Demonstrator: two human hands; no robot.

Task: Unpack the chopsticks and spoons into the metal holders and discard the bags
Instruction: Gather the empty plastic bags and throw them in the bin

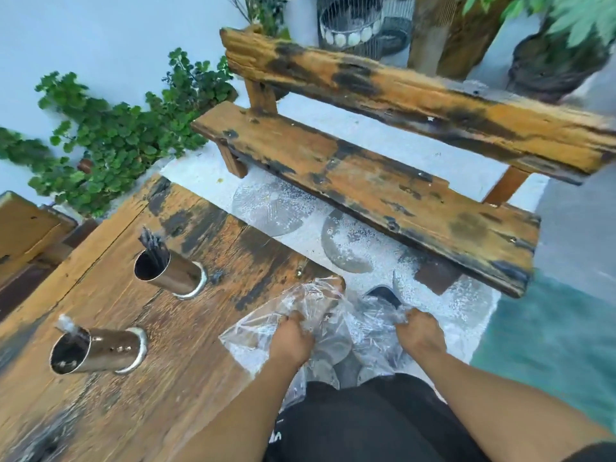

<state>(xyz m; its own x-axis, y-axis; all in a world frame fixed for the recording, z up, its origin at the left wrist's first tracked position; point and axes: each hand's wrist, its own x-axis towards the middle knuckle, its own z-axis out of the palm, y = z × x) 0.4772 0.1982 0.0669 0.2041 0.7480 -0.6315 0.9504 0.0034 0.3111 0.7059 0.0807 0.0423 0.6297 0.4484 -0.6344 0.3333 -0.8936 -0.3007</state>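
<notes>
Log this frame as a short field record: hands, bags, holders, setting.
left hand: grips the clear plastic bags
right hand: grips the same bags
far holder: on wooden table, dark chopsticks inside
near holder: pale utensils poking out, type unclear
bench: beyond the table
bags discarded: not yet

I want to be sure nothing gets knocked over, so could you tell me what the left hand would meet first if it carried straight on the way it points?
The left hand grips the clear plastic bag, pointing away from the body. Straight on, it would probably meet the far corner of the wooden table, though depth is unclear.
</notes>
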